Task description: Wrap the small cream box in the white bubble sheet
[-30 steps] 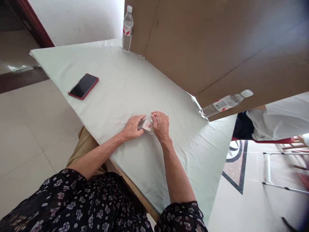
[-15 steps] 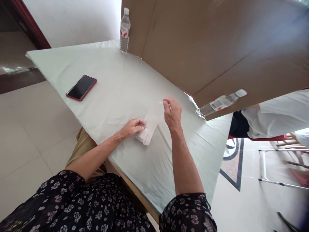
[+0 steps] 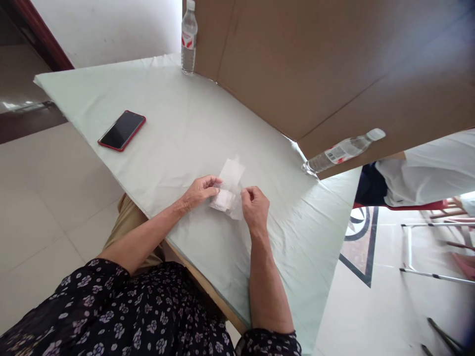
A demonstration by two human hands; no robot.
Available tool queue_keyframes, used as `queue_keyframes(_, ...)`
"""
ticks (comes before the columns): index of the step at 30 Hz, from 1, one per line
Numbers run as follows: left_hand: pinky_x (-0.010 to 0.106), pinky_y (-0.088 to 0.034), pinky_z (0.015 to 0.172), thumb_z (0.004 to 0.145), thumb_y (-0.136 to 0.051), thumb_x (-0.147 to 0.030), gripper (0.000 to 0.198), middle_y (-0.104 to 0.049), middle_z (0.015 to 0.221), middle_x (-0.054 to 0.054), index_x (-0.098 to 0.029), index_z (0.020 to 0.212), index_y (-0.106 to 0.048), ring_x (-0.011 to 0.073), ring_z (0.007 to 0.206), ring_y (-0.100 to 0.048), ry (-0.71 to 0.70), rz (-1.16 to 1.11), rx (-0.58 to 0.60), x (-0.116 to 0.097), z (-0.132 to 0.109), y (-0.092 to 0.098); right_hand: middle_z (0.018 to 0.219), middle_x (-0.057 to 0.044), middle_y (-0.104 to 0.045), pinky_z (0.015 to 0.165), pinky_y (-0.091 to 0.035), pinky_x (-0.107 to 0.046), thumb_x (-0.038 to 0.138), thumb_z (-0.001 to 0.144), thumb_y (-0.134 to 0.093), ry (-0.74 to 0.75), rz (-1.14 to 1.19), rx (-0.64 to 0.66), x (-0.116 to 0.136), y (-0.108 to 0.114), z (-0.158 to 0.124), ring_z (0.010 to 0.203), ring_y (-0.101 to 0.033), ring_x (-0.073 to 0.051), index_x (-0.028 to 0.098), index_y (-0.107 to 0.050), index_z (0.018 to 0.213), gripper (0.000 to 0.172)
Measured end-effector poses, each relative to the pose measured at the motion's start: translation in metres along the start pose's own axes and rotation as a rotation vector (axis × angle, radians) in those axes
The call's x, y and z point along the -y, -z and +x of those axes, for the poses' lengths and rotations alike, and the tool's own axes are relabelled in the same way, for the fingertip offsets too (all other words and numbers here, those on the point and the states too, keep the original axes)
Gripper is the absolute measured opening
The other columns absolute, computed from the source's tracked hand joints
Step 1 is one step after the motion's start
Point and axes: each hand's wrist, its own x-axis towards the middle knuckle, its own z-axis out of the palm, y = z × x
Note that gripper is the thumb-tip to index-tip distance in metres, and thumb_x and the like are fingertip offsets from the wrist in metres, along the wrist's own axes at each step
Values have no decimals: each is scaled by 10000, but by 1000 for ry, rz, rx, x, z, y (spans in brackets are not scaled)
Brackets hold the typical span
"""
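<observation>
A small folded stack of thin, white, see-through sheets (image 3: 223, 200) lies on the pale tablecloth in front of me; whether it is paper, gauze or film I cannot tell. My left hand (image 3: 201, 192) is closed on the left edge of it, thumb on top and fingers along the back. My right hand (image 3: 255, 206) is in a pinch at its right side, gripping the edge of a sheet. One unfolded flap (image 3: 232, 171) extends away from me between the two hands, flat on the cloth.
A phone in a red case (image 3: 122, 130) lies at the left. One water bottle (image 3: 188, 42) stands at the back; another bottle (image 3: 343, 151) leans against the tall brown board (image 3: 267, 64). Past the board a person's white sleeve (image 3: 438, 168) shows. The tablecloth (image 3: 166, 123) covers the table.
My right hand has come down and towards me, bringing the pulled-up sheet edge back to the stack's right side. A flap now lies beyond the stack. My left hand has barely moved.
</observation>
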Motion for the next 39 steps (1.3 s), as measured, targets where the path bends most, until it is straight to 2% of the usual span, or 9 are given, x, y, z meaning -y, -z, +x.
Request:
queue_keyframes(3, 401, -520, 943, 757, -692, -438, 338, -652, 1188, 114, -181, 974, -655, 243, 1063, -632, -167, 300, -111, 1, -1, -3, 749, -19, -662, 672, -510, -322, 429, 846, -515, -137, 264, -22, -14, 9, 0, 639, -622, -165, 211, -575, 776, 236)
queue_keyframes(6, 434, -483, 1032, 736, -734, -450, 369, -613, 1222, 138, -183, 973, -642, 272, 1171, -595, -293, 479, -129, 2, -2, -6, 746, -29, -669, 668, -517, -331, 508, 835, -561, -178, 282, 5, -15, 13, -4, 657, -636, -179, 208, -582, 787, 304)
queue_keyframes(12, 442, -480, 1055, 766, -687, -335, 312, -576, 1287, 153, -176, 1030, -637, 277, 1225, -577, -326, 551, -102, 4, -4, -7, 1098, -97, -703, 753, -503, -371, 517, 806, -611, 115, 10, 45, 7, -1, -11, 801, -647, -209, 219, -661, 937, 330)
queue_keyframes(15, 431, -473, 1072, 764, -645, -272, 176, -597, 1273, 134, -185, 917, -643, 259, 1204, -594, -293, 560, -144, 5, -3, -6, 888, -64, -719, 777, -491, -369, 388, 835, -518, 107, -53, 35, 2, -2, -8, 782, -638, -209, 226, -637, 782, 208)
queue_keyframes(19, 421, -481, 1061, 766, -600, -216, 33, -641, 1221, 113, -196, 785, -618, 236, 1152, -620, -261, 540, -220, 8, 0, -3, 676, -19, -667, 664, -456, -329, 392, 821, -494, -57, -76, 29, -21, 8, -2, 643, -580, -186, 225, -608, 708, 231)
queue_keyframes(28, 519, -450, 1039, 684, -610, -130, 120, -660, 1017, 95, -204, 640, -527, 293, 1072, -602, -184, 705, -538, 12, 4, 21, 675, -29, -649, 654, -432, -346, 393, 794, -524, -94, -162, -67, -35, 24, 0, 617, -536, -188, 229, -568, 669, 210)
queue_keyframes(33, 444, -506, 964, 689, -558, -139, 247, -670, 986, 75, -205, 922, -607, 250, 982, -620, -221, 602, -518, 5, -4, 19, 862, -52, -712, 743, -503, -342, 436, 883, -539, 97, 34, -123, -6, 32, -7, 784, -635, -197, 221, -652, 835, 248)
queue_keyframes(36, 448, -461, 1048, 759, -552, -210, 321, -655, 1174, 107, -197, 1071, -626, 265, 1156, -582, -412, 606, -455, -6, -11, 15, 1069, -89, -728, 816, -522, -358, 476, 923, -523, 159, 115, 20, 4, 26, -11, 995, -658, -229, 223, -682, 995, 307)
queue_keyframes(39, 483, -365, 1138, 823, -550, -288, 310, -648, 1293, 100, -205, 1100, -662, 295, 1340, -484, -533, 696, -236, -12, -15, 12, 1215, -110, -703, 938, -499, -430, 554, 925, -518, 156, 98, 210, 1, 14, -11, 1130, -631, -270, 227, -660, 1167, 431)
